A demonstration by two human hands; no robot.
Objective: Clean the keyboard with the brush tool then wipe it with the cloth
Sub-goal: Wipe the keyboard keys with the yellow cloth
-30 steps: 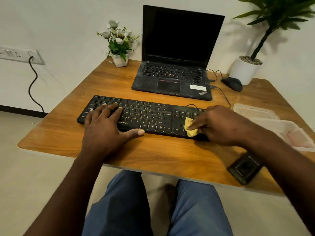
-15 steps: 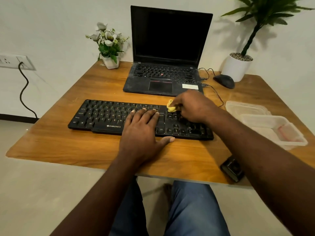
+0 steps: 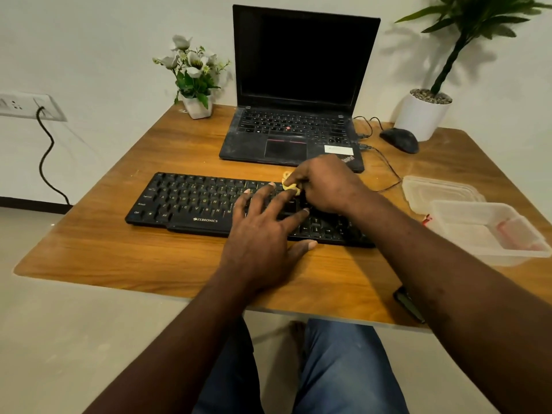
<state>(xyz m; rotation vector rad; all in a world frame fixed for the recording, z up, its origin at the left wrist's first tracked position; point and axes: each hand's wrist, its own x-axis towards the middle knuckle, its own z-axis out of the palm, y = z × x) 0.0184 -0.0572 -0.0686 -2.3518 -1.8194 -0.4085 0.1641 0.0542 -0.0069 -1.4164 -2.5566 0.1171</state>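
A black keyboard (image 3: 191, 201) lies across the wooden desk (image 3: 119, 252). My left hand (image 3: 263, 234) rests flat on its middle with fingers spread, thumb at the front edge. My right hand (image 3: 325, 183) pinches a small yellow cloth (image 3: 291, 186) against the keys near the keyboard's back edge, right of centre. Most of the cloth is hidden under my fingers. The keyboard's right end is covered by my right forearm. No brush is in sight.
An open black laptop (image 3: 292, 135) stands behind the keyboard, with a mouse (image 3: 398, 140) and cable to its right. Flower pot (image 3: 195, 106) at back left, white plant pot (image 3: 422, 115) back right. Clear plastic containers (image 3: 484, 231) sit at the right. A dark device (image 3: 407, 304) lies at the front edge.
My right hand with the cloth went from the keyboard's front right up to its back edge. My left hand slid from the keyboard's left part to its middle.
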